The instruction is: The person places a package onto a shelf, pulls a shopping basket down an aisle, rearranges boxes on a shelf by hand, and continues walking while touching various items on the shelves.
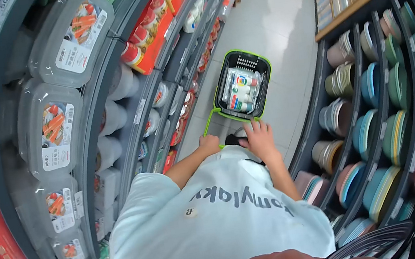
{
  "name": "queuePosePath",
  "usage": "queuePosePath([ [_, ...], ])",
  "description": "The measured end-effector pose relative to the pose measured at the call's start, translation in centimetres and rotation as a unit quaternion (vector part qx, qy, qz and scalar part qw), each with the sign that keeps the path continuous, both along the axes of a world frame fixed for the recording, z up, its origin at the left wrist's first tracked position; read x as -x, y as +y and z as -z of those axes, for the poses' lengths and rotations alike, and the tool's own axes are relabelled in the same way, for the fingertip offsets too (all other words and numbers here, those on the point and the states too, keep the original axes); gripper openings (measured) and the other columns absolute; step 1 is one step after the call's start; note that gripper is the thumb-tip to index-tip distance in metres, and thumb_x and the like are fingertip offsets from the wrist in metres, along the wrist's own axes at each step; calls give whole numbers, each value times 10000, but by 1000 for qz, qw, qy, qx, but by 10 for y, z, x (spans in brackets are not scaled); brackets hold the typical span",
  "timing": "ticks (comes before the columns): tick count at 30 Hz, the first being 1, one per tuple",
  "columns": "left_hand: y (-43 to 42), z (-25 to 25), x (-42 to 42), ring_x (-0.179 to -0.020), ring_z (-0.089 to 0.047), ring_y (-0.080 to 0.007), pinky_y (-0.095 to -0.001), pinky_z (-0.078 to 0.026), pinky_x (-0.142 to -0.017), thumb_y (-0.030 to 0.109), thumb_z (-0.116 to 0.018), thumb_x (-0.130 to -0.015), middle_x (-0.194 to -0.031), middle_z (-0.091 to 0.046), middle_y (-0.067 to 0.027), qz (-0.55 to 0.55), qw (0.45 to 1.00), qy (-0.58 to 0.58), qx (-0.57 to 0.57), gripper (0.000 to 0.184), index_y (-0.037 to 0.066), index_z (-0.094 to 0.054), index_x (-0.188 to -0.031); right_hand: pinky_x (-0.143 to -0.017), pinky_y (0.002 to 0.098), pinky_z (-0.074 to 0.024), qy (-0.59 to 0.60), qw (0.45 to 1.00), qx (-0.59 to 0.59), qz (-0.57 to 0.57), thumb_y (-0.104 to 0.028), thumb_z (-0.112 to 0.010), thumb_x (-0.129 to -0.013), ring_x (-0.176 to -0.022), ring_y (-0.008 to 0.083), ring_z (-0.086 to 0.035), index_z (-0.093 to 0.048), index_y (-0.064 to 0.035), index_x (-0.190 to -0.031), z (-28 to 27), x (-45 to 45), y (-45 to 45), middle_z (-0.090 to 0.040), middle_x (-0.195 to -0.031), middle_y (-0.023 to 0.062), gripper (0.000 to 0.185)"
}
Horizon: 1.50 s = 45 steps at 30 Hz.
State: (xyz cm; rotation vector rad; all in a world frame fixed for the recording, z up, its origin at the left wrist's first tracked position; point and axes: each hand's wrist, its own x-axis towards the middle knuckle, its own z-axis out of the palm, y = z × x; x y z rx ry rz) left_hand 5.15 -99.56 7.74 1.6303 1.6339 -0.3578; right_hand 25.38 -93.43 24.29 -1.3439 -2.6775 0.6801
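- Centre of the frame: a black plastic shopping basket with a lime-green rim (217, 82), holding a clear-wrapped pack of white containers with coloured labels (240, 89).
- Lower centre: the left hand (209, 144), fingers curled around the basket's thin lime-green handle (210, 121).
- Right of it: the right hand (260, 140), fingers extended and slightly spread near the basket's near rim; whether they touch it cannot be told.
- Left of the frame: dark shelving with clear plastic food boxes (57, 130).
- Right of the frame: dark shelving with stacked coloured bowls (366, 134).
- Action in hand, as judged: control of the basket by its handle. Moving it would call for a firm left hold and clearance from both shelf rows.
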Motion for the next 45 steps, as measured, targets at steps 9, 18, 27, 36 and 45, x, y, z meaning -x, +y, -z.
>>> queuePosePath([
  [9, 62, 3, -57, -1079, -666, -360, -521, -505, -897, 275, -691, -781, -1092, -707, -195, 26, 1000, -13, 8, 330, 64, -738, -1030, -921, 538, -490, -107, 940, 293, 136, -488, -644, -878, -1081, 409, -627, -699, -43, -1139, 140, -166, 26, -684, -1110, 213, 519],
  [18, 106, 35, -64, -1153, -596, -314, -500, -445, -904, 413, -708, -797, -1080, -699, -141, -44, 994, -99, 18, 397, 161, -723, -1102, -896, 536, -460, -71, 971, 222, 47, -459, -604, -928, -980, 474, -554, -667, 4, -963, 205, -200, 76, -664, -977, 260, 469],
  [27, 202, 48, -27, -1135, -603, -304, -483, -472, -909, 436, -715, -782, -1118, -706, -114, -57, 983, -161, 61, 394, 159, -747, -1061, -871, 529, -463, -45, 951, 303, 47, -445, -621, -922, -983, 471, -561, -677, 10, -927, 210, -183, 164, -672, -943, 261, 459],
  [36, 319, 58, 30, -1147, -574, -346, -507, -478, -958, 385, -637, -836, -1233, -650, -111, 73, 981, -169, 63, 379, 150, -725, -1119, -849, 505, -479, -34, 947, 276, 158, -465, -675, -881, -884, 458, -595, -698, 24, -898, 180, -119, 268, -675, -889, 270, 490],
  [45, 361, 42, 99, -1221, -551, -322, -537, -471, -972, 313, -643, -851, -1207, -645, -94, 62, 991, -116, 16, 327, 175, -724, -1136, -793, 468, -536, -86, 946, 273, 151, -515, -682, -798, -864, 431, -677, -705, 29, -914, 180, -41, 333, -693, -877, 267, 557],
])
